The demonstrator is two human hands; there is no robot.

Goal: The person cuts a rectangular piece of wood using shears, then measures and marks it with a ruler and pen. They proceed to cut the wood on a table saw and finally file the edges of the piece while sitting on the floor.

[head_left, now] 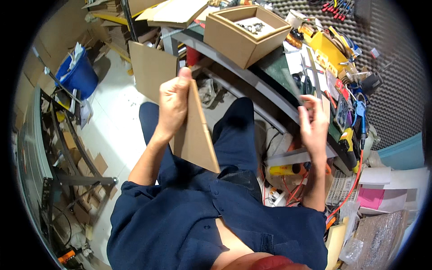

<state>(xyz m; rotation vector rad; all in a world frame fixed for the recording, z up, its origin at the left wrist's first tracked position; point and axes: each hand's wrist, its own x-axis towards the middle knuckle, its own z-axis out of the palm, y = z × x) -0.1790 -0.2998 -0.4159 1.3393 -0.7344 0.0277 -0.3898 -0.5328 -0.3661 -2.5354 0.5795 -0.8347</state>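
Observation:
My left hand (173, 105) is closed round the upper end of a brown fibreboard panel (195, 139). The panel stands tilted on edge between my thighs, its lower corner near my lap, and a small break or notch shows along its narrow edge. Over the front edge of the workbench (270, 74), my right hand (314, 123) pinches the lower end of a thin, pale grey strip (291, 84). Motion smears the strip, so its exact kind is unclear. Dark-handled scissors (306, 83) lie on the bench just beyond it.
A brown open box (234, 47) with small pieces inside stands on the bench. Tools and a yellow holder (326, 47) crowd its right side. Another brown board (150, 67) leans by the bench leg. At left are a blue bin (81, 76) and a metal frame (81, 181).

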